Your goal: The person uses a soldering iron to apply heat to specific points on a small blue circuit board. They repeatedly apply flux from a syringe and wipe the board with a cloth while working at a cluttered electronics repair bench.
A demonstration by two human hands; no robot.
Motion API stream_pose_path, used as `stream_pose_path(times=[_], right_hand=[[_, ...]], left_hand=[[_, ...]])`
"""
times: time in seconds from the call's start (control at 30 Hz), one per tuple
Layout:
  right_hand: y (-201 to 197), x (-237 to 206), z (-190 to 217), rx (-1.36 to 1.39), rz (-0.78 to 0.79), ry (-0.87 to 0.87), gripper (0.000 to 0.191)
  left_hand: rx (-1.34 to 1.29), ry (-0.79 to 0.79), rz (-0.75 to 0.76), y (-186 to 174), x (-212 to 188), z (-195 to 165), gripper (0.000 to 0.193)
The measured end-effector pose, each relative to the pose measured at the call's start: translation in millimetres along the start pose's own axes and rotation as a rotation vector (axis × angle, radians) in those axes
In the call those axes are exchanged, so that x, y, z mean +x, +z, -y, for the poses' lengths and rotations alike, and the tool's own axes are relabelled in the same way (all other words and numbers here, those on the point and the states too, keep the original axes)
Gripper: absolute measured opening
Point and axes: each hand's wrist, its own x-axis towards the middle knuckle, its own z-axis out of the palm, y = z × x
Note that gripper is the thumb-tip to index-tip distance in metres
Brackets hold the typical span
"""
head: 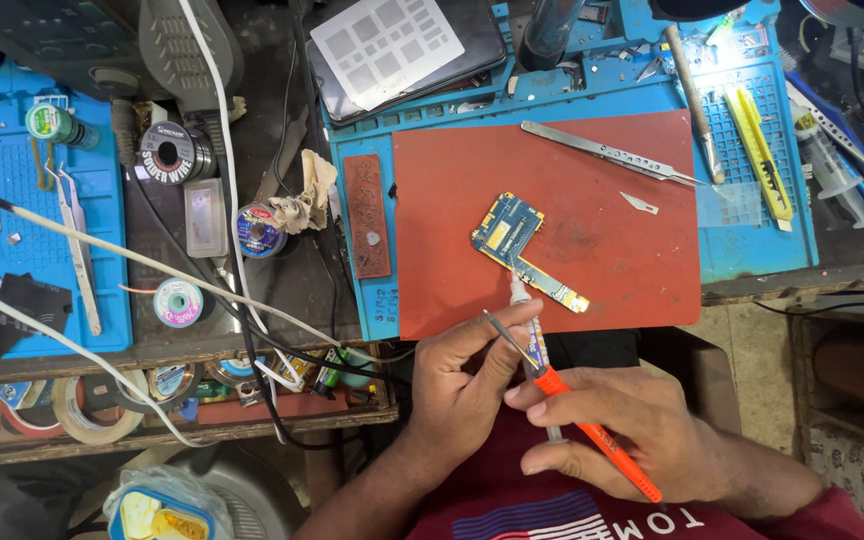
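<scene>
Head view, looking straight down: found a small blue circuit board (519,247) lying flat near the middle of a red work mat (592,180), long tail pointing off toward 4 o'clock. Saw the left hand (462,385) at 6 o'clock of the mat, fingers curled in and pinching a thin metal tool (505,334) between thumb and forefinger, tip angled up toward 11 o'clock. Had the right hand (632,430) just beside it at 3 o'clock, fingers closed around an orange-handled iron (592,435), handle running off toward 5 o'clock. Also spotted a white syringe-like tube (530,325) held between the two hands, nozzle touching or nearly touching the board's lower edge, couldn't tell which. Looked like both hands were touching each other at the fingertips. Up at 12 o'clock of the board, noticed silver tweezers (607,153) lying flat on the mat, plus a tiny blade (640,204) at about 2 o'clock. Sat on a blue silicone mat (752,240), the red one did, with a yellow utility knife (760,150) out at 3 o'clock on the blue part. Way over at 9 o'clock, clocked a solder wire spool (174,152), a second blue mat (42,250) and white cables (102,250) crossing the bench. Up top at 11 o'clock, a metal stencil sheet (386,48) resting on a dark tablet (477,45).
</scene>
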Motion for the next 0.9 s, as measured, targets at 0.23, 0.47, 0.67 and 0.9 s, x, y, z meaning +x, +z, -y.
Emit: stream_pose_path(times=[0.23, 0.47, 0.67, 0.9], right_hand=[[10, -2, 1, 0.045, -0.101, 0.09, 0.039], [19, -3, 1, 0.093, -0.184, 0.103, 0.038], [22, -6, 0, 0.142, -0.2, 0.111, 0.039], [28, -9, -3, 0.257, -0.215, 0.104, 0.036]], left_hand=[[0.043, 0.011, -0.006, 2, 3, -3, 0.031], [0.061, 0.016, -0.012, 2, 2, -2, 0.033], [0.072, 0.04, -0.011, 2, 2, -1, 0.032], [0.072, 0.044, -0.006, 2, 3, 2, 0.032]])
